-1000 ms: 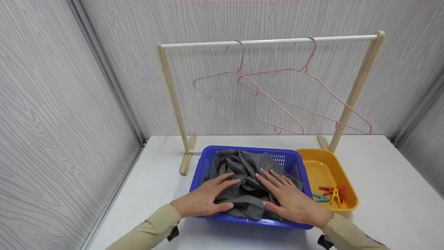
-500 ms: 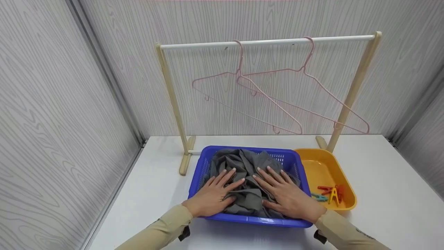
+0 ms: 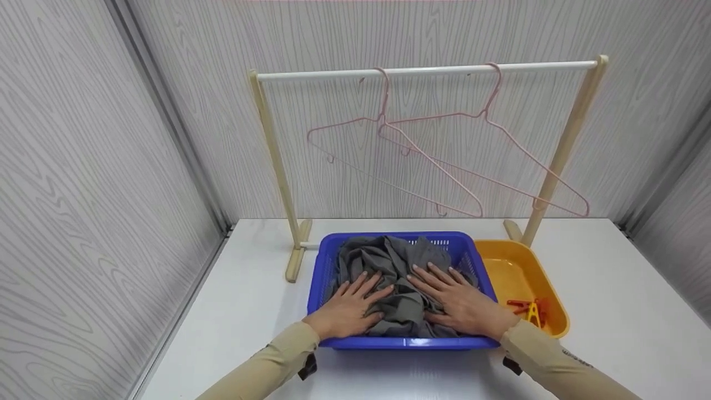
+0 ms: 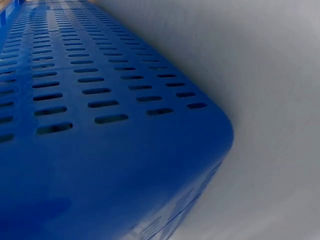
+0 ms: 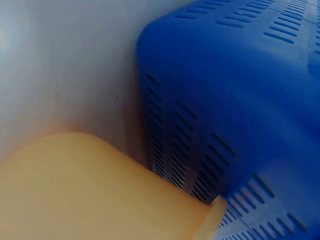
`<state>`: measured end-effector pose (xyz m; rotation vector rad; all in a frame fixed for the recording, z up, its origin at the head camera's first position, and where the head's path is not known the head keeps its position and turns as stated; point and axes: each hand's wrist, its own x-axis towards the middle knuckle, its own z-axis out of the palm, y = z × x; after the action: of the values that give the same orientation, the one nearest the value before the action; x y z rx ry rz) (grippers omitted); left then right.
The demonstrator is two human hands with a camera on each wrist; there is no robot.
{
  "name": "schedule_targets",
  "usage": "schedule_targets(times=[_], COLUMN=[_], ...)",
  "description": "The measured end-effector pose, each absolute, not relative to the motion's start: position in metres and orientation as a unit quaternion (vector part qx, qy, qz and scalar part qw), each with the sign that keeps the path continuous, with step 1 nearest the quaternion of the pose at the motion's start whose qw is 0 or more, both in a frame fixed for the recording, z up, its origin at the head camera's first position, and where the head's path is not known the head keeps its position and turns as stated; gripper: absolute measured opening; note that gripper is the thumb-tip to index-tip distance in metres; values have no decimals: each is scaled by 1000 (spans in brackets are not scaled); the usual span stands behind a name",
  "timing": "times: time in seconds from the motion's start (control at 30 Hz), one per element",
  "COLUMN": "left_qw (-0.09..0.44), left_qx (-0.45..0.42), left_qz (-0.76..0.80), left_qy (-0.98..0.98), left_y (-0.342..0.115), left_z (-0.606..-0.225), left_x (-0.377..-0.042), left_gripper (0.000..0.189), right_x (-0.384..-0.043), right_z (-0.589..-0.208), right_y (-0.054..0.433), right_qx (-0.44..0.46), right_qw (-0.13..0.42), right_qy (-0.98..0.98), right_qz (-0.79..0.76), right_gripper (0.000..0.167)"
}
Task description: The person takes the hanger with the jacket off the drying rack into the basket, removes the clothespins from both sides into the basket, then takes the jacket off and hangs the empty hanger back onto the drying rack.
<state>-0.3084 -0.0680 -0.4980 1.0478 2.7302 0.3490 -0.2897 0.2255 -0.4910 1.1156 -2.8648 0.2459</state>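
Dark grey crumpled cloth (image 3: 401, 316) fills a blue plastic basket (image 3: 408, 343). My left hand (image 3: 347, 309) lies on the cloth's left part, fingers spread, its wrist over the basket's front left rim. On the right part, my right hand (image 3: 458, 300) presses the cloth with spread, fairly straight fingers. Neither hand grips anything. The left wrist view shows no hand, only the slotted outside of the basket (image 4: 100, 165). In the right wrist view, the basket's corner (image 5: 210, 65) appears beside the yellow tray (image 5: 95, 185).
Touching the basket's right side in the head view, the yellow tray (image 3: 505, 272) contains red and yellow clothespins (image 3: 534, 315). Behind stands a wooden rack with a white rod (image 3: 433, 71). Two pink hangers (image 3: 414, 145) hang from it. Grey wood-patterned walls (image 3: 100, 183) enclose the white table (image 3: 244, 278).
My left hand has slid right and flattened onto the cloth, fingers spreading. The basket's front rim now sits further back. The teal clothespin has gone out of sight behind the basket and right arm.
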Motion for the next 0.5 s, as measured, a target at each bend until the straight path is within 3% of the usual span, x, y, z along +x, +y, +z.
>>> schedule_targets(times=[0.5], left_qw=[87], left_qx=[359], left_qz=[107], left_qy=[923], left_y=[-64], left_z=[-497], left_x=[-311], left_gripper=[54], right_x=[-288], right_z=[-493], right_y=[228], right_qx=[333], right_qw=[18], right_qy=[-938], right_qz=[95], right_gripper=[69])
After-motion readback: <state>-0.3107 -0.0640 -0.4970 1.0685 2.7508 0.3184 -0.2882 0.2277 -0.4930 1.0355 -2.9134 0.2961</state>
